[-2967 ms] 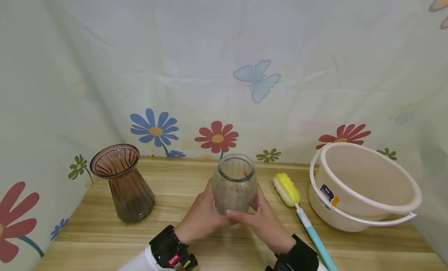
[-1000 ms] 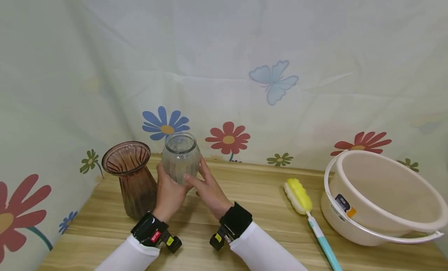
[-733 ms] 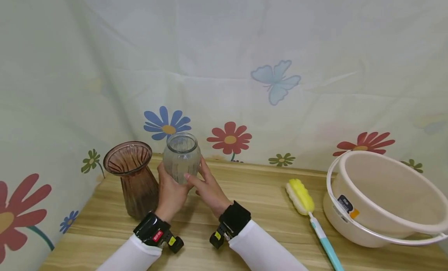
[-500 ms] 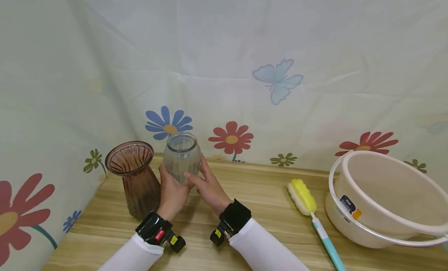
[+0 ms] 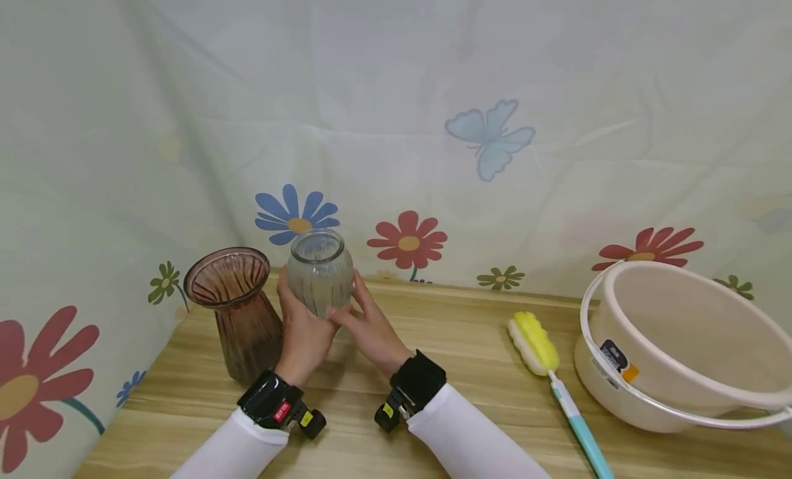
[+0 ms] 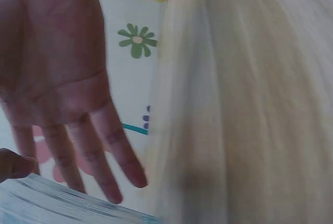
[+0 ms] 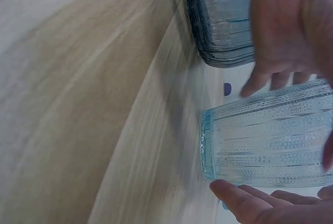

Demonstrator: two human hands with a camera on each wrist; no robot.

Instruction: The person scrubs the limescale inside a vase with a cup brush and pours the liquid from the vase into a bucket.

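Observation:
Both hands hold a clear ribbed glass vase (image 5: 320, 280), upright with its mouth facing up. My left hand (image 5: 306, 341) supports its left side and lower part. My right hand (image 5: 379, 338) grips from the right, its thumb across the front and its fingers along the side. In the right wrist view the vase (image 7: 265, 143) lies sideways in frame between two hands, its base over the wooden table. Left of the hands stands a brown ribbed vase (image 5: 247, 338) with a flared mouth, close beside the left hand. The hands hide the clear vase's base in the head view.
On the right lies a sponge brush (image 5: 535, 345) with a yellow and white head and a turquoise handle. Beyond it is a cream bucket (image 5: 612, 390) with its handle lowered. A flower-printed cloth (image 5: 383, 108) hangs behind and beside the wooden table (image 5: 458, 369).
Since three seconds ago, both hands have carried the clear vase left and farther back, next to the brown vase. Over the last second hands and vase barely move; the view shifts slightly.

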